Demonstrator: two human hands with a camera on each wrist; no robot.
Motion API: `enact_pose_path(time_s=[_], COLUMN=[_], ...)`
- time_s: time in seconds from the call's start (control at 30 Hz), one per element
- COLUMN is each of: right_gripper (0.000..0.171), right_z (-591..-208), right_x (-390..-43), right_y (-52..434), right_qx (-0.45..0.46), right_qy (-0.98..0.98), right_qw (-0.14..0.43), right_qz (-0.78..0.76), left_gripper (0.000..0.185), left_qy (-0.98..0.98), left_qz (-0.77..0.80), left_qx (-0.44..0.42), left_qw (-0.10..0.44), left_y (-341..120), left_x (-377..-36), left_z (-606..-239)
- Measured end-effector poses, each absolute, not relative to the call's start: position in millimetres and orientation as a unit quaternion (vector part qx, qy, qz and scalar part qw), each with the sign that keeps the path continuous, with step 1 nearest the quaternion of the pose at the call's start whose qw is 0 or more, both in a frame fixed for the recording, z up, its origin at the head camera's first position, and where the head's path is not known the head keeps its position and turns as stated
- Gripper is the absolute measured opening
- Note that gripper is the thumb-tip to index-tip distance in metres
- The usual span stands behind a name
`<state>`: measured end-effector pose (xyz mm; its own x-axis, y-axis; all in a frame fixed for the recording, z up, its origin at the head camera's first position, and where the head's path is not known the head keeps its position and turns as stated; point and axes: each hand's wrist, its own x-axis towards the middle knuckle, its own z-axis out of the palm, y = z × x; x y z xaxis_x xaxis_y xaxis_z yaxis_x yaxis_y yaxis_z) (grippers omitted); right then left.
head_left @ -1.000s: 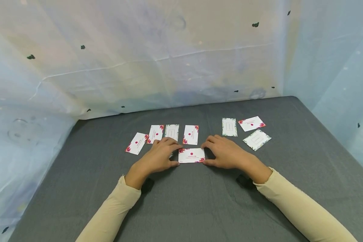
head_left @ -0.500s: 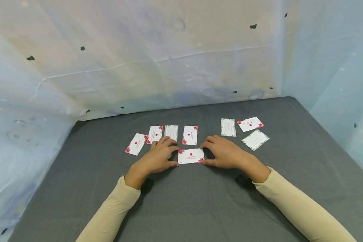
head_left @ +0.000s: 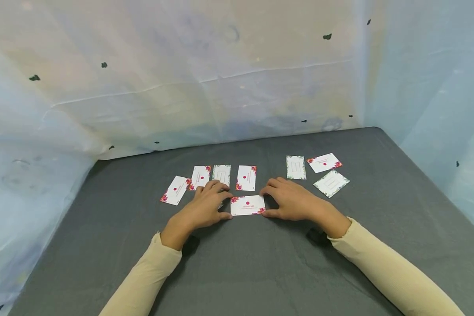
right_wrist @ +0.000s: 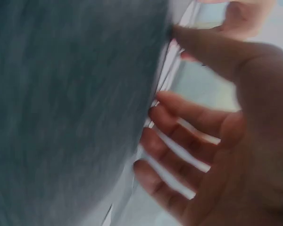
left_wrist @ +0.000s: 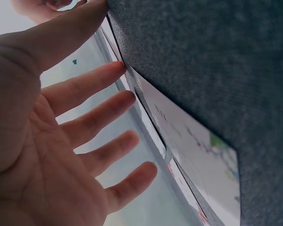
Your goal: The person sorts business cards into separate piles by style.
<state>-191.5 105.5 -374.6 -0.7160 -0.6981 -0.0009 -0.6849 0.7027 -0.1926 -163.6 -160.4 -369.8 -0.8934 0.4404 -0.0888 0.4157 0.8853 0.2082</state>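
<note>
A white card (head_left: pixel 248 205) with red flowers in its corners lies flat before me. My left hand (head_left: pixel 202 205) touches its left end, thumb at the near corner and index finger at the far one. At the opposite end my right hand (head_left: pixel 289 201) touches it in the same way. In the left wrist view the left fingers (left_wrist: pixel 101 110) are spread and fairly straight. Beneath that palm lies a leaf-edged card (left_wrist: pixel 193 141), mostly hidden from the head view. The right fingers (right_wrist: pixel 179 120) bend slightly in the right wrist view, which is blurred.
Behind the left hand lie a tilted red-flowered card (head_left: pixel 175 190), another red-flowered card (head_left: pixel 200 176) and a leaf-edged card (head_left: pixel 221 174). A red-flowered card (head_left: pixel 246 177) sits farther along. Toward the right are two leaf-edged cards (head_left: pixel 296 167) and a red-flowered card (head_left: pixel 324 163). Grey cloth (head_left: pixel 245 272) covers the table.
The head view has shifted slightly, so everything appears a little more to the left and lower. Both hands stay at the ends of the same card, which has not visibly moved on the table.
</note>
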Motion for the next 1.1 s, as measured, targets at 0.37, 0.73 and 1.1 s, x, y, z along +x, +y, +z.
enact_pose_path(time_s=[0.37,0.73,1.1], right_gripper=[0.038,0.028,0.050], right_z=[-354,-376,-377], right_x=[-236,-286,-291], right_y=[112,99,83], right_qx=[-0.420,-0.490,-0.449], right_qy=[0.904,0.867,0.883], right_qw=[0.036,-0.024,0.040], right_qz=[-0.076,-0.080,-0.131], left_gripper=[0.067,0.063,0.052], left_qy=[0.970,0.973,0.963], left_qz=[0.077,-0.037,-0.043], left_qx=[0.224,0.225,0.247], left_qw=[0.054,-0.024,-0.097], left_y=[-158,-160,-150], left_x=[-164,-185,-199], left_z=[-369,-369,-380])
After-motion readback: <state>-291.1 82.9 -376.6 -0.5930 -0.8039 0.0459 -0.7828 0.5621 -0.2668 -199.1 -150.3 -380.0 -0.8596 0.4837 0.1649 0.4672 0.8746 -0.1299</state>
